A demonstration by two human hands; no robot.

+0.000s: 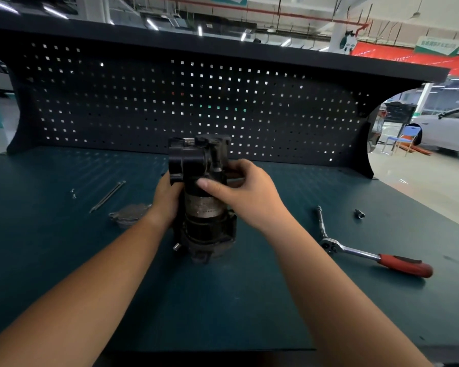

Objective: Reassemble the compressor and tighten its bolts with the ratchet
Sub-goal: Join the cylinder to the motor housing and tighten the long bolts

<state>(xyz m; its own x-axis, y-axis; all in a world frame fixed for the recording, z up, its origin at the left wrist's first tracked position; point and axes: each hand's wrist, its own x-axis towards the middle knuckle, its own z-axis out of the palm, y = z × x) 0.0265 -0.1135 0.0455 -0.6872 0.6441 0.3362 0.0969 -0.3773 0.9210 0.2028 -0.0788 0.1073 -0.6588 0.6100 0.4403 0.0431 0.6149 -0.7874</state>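
"Two long bolts (108, 196) lie loose, well out past my left hand (166, 201), the cover (129, 214) just beside that wrist, small screws (73, 193) beyond."

"And the compressor (202, 202)?"

"Between my hands, standing on the surface (249, 300) as far as I can tell. My left hand is curled round its side; my right hand (245, 194) has fingers (235, 166) and thumb clamped on the black head (194, 157)."

"The ratchet (368, 252)?"

"Untouched, well right of my right fingers, a socket (359, 214) near it. I'd judge the head is only being seated: bolts, cover and all tightening remain."
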